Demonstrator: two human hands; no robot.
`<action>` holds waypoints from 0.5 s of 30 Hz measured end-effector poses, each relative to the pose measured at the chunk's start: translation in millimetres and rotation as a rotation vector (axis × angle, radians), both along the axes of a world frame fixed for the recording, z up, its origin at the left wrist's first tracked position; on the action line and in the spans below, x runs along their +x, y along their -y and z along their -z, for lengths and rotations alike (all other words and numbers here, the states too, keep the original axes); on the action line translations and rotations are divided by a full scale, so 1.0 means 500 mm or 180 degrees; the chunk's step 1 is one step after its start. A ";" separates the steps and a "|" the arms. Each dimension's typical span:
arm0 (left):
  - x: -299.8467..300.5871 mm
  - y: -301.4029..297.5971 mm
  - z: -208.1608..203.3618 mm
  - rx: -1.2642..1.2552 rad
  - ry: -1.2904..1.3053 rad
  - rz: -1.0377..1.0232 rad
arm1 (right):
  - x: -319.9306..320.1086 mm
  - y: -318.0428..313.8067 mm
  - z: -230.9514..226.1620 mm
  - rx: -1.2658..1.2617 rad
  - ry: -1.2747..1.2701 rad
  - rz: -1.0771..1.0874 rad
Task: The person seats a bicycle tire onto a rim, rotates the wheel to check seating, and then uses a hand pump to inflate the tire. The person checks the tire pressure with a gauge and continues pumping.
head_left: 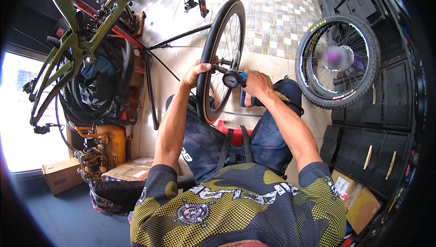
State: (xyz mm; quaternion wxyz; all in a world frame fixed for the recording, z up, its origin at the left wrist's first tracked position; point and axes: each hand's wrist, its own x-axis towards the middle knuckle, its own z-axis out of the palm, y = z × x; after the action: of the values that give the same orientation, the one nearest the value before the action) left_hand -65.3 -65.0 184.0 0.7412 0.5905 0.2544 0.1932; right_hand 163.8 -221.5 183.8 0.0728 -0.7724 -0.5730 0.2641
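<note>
A green bicycle frame hangs at the left, above a heap of dark tyres. Two knobby-tyred wheels lie together at the right. A smooth-tyred wheel stands upright, slightly tilted, between the person's knees. A yellow tank is near the left knee, a cardboard box beyond it. The left hand wraps closely around the wheel's tyre; the right hand is closed on the blue handle of a round air gauge beside the spokes.
</note>
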 end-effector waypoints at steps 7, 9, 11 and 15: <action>-0.005 -0.017 0.011 -0.0064 0.0006 0.0108 | 0.006 -0.002 0.044 0.0853 0.0613 -0.0509; -0.009 -0.024 0.022 -0.0110 0.0011 0.0147 | 0.010 -0.009 0.050 0.0826 0.0619 -0.0628; -0.013 -0.027 0.028 -0.0153 0.0016 0.0141 | 0.009 -0.021 0.041 0.0281 0.0310 -0.0532; -0.001 -0.010 0.013 -0.0112 0.0058 -0.0058 | 0.011 -0.024 0.036 -0.0020 0.0002 -0.0259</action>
State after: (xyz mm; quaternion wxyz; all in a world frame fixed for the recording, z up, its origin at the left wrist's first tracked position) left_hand -65.6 -59.8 177.4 0.7519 0.5732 0.2564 0.2009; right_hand 169.1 -209.3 166.0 0.0594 -0.7488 -0.6031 0.2684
